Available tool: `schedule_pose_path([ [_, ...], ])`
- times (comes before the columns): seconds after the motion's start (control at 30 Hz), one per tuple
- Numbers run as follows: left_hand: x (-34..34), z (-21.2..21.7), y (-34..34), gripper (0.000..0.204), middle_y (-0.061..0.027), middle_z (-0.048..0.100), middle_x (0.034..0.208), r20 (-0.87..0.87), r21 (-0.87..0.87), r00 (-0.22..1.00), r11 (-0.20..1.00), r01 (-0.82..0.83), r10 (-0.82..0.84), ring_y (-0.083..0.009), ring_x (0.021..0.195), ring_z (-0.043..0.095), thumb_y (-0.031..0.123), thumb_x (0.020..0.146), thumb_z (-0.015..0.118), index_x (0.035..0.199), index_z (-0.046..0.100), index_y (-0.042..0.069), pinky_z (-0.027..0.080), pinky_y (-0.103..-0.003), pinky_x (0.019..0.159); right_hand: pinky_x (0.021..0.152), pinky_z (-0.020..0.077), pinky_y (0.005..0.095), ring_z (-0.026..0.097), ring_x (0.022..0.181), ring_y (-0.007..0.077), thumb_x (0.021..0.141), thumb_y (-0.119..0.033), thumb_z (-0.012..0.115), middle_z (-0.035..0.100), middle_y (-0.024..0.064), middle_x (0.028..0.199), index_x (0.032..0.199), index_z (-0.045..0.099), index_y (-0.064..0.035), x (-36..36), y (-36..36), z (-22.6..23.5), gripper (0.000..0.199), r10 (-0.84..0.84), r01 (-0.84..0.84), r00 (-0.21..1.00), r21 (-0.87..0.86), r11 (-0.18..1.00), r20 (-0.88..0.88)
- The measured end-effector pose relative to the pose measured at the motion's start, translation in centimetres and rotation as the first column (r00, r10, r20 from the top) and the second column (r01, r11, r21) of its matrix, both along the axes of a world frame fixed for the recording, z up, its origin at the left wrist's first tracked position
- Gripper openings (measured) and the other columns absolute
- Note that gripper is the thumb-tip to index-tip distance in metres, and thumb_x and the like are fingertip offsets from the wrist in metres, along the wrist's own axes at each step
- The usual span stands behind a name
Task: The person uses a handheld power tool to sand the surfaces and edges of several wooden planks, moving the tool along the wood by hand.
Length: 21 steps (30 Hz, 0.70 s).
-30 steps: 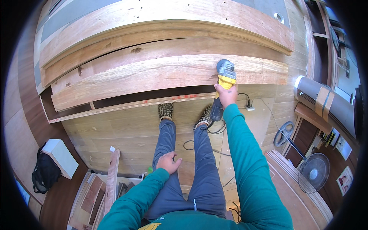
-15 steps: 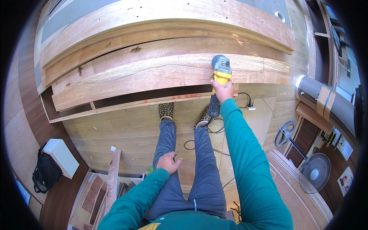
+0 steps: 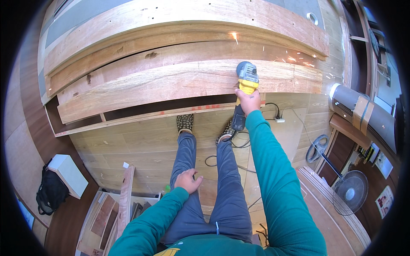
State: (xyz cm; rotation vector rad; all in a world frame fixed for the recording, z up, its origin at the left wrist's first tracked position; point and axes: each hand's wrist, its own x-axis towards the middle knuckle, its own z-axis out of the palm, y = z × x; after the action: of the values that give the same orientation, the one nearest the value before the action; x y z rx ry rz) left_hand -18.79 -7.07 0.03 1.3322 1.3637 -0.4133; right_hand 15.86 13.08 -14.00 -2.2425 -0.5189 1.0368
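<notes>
Wooden planks under grinder in right hand, sparks.

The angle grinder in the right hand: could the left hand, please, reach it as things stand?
Probably not without leaning: the left hand rests on the thigh, while the angle grinder sits at the right hand's full stretch on the plank.

Grinder on the plank, sparks at one o'clock

The right hand grips a yellow-and-grey angle grinder on the long pale wooden plank; the left hand rests on the grey-trousered thigh at six o'clock.
</notes>
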Motion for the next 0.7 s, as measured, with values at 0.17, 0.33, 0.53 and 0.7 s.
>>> schedule_pose_path([
  [0.17,0.1,0.1,0.1,0.043,-0.0171,0.075,0.115,0.001,-0.004,1.0,1.0,-0.004,0.004,-0.0383,0.109,0.069,0.041,0.088,0.073,0.114,0.073,0.006,0.055,-0.047,0.096,0.087,0.0583,0.0397,0.076,0.095,0.0293,0.075,-0.03,0.09,0.077,0.0185,0.107,0.113,0.067,0.0043,0.1,0.1,0.1,0.056,-0.006,0.005,1.0,0.045,0.999,0.025],
  [0.33,0.1,-0.1,0.0,0.043,-0.0174,0.075,0.114,0.009,0.011,1.0,1.0,0.002,-0.002,-0.0384,0.108,0.07,0.04,0.088,0.073,0.113,0.073,0.005,0.055,-0.047,0.095,0.087,0.0583,0.0405,0.076,0.095,0.0308,0.074,-0.032,0.09,0.077,0.0202,0.105,0.112,0.067,0.005,0.4,0.0,-0.7,0.058,0.024,-0.025,0.999,0.021,0.999,0.035],
  [0.53,0.1,-0.3,-0.1,0.043,-0.0174,0.076,0.114,0.011,0.016,1.0,1.0,-0.008,0.008,-0.0382,0.108,0.07,0.04,0.088,0.073,0.113,0.073,0.005,0.055,-0.047,0.095,0.086,0.0583,0.0404,0.076,0.094,0.0308,0.073,-0.032,0.089,0.077,0.0202,0.104,0.111,0.067,0.0051,0.2,-0.2,-1.0,0.057,0.018,-0.02,0.998,0.03,0.999,0.054],
  [0.7,0.1,-0.2,0.1,0.043,-0.0172,0.076,0.114,0.008,0.007,1.0,1.0,-0.007,0.007,-0.038,0.108,0.07,0.04,0.088,0.073,0.113,0.073,0.005,0.055,-0.046,0.095,0.086,0.0583,0.0394,0.076,0.094,0.0294,0.074,-0.03,0.089,0.077,0.0192,0.104,0.112,0.067,0.0047,0.1,0.0,-0.6,0.056,-0.005,0.004,1.0,0.033,0.999,0.015],
])
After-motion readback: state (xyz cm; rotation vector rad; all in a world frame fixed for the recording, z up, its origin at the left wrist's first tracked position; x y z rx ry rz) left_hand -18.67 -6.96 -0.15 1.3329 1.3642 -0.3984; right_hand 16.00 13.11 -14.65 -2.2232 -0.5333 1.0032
